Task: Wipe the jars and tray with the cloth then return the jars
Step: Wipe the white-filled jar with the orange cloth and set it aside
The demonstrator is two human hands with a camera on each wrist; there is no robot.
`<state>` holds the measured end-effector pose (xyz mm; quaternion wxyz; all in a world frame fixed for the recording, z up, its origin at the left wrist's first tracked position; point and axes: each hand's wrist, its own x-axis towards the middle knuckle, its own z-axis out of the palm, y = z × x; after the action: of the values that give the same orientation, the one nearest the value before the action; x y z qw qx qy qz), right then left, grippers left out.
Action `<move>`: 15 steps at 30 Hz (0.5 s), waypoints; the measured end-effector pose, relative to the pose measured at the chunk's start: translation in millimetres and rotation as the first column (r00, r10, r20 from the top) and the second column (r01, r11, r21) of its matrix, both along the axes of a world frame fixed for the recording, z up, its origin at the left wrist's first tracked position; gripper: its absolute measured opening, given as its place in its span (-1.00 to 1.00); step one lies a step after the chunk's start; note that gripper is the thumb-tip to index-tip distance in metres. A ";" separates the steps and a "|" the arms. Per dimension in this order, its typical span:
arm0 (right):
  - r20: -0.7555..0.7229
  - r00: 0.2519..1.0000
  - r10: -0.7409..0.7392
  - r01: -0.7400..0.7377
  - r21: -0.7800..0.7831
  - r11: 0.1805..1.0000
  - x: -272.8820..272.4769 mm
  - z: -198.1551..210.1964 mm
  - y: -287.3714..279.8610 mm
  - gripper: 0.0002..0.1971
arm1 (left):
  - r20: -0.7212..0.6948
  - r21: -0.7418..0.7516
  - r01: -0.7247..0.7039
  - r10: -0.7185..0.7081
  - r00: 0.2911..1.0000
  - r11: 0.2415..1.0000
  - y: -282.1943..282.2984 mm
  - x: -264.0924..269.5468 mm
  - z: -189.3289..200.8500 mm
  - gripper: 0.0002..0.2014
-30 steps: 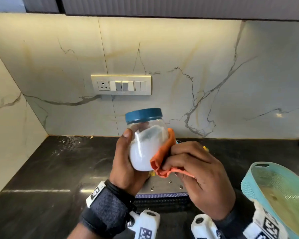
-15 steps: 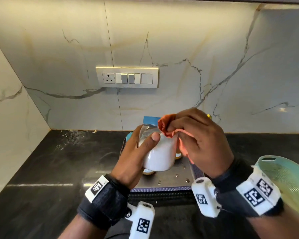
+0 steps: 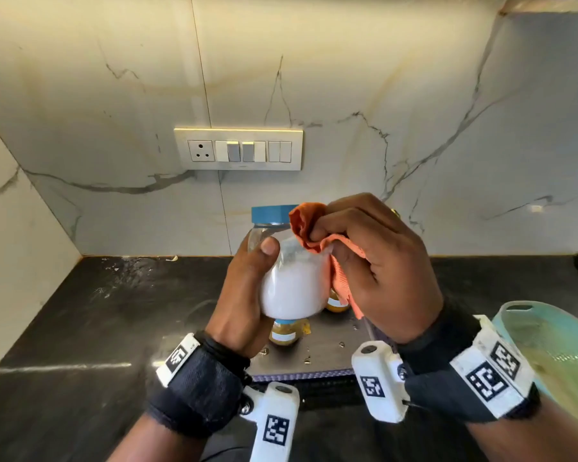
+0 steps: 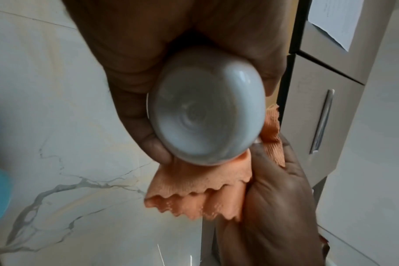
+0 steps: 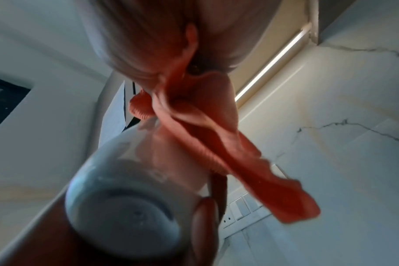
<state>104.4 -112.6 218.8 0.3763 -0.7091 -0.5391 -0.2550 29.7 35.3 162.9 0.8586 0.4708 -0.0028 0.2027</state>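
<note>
Left hand (image 3: 244,295) is wrapped round the jar (image 3: 294,285), thumb across the near face, fingers curled behind; jar is held in the air over the tray (image 3: 327,358), tilted a little, blue lid (image 3: 271,213) toward the far wall. Contents white, filling most of the body; probably moderate weight for one hand. Wall looks clear, smooth and rigid, material not determinable; judged slippery if damp, droplets visible on the tray. Best hold appears to be mid-body, as now, with the palm under the rounded base seen in the left wrist view. On the tray below, two small jars (image 3: 284,333) with yellow contents stand near each other. To the right of the held jar, the orange cloth (image 3: 317,235) is soft, ribbed and bunched; right hand (image 3: 381,261) pinches it with curled fingers and presses it against the jar's shoulder just under the lid. Far right, a teal basket (image 3: 528,331) sits at the frame edge.
</note>
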 end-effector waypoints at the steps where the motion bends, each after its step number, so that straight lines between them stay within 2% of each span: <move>1: -0.026 1.000 -0.006 0.007 0.018 1.000 1.3 1.9 2.0 -0.81 | 0.009 0.000 0.002 -0.002 1.000 1.000 0.2 1.1 0.5 -0.24; 3: -0.056 0.998 0.011 -0.010 0.022 1.000 -5.7 -4.7 1.1 -0.81 | 0.021 -0.027 0.003 -0.003 1.000 1.000 2.4 2.8 1.3 -0.20; 6: -0.058 0.997 0.056 -0.060 -0.070 0.996 -23.8 -31.0 -3.3 -0.81 | 0.017 -0.130 0.051 -0.049 0.999 0.990 10.6 3.0 -2.1 -0.14; 8: -0.043 0.997 0.070 -0.075 -0.117 0.990 -25.7 -44.9 -4.6 -0.81 | -0.027 -0.145 0.023 -0.028 0.999 0.989 20.0 3.1 -4.9 -0.08; 9: -0.031 0.997 0.068 -0.071 -0.133 0.989 -24.2 -47.4 -4.9 -0.80 | -0.044 -0.122 0.018 -0.024 0.999 0.992 23.8 2.9 -5.3 -0.08; 13: 0.107 0.993 0.039 -0.015 -0.216 0.976 -20.8 -45.2 -0.8 -0.64 | -0.065 -0.008 0.056 -0.056 0.996 0.998 31.4 7.4 -6.9 -0.39; 15: 0.194 0.981 0.007 0.049 -0.281 0.958 -26.1 -45.7 4.0 -0.57 | -0.055 0.098 0.052 -0.047 0.997 0.994 28.4 9.8 -4.9 -0.33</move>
<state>78.3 -108.6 173.1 0.2137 -0.7334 -0.5966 -0.2462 39.5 63.7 158.0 0.8386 0.5181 -0.0019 0.1685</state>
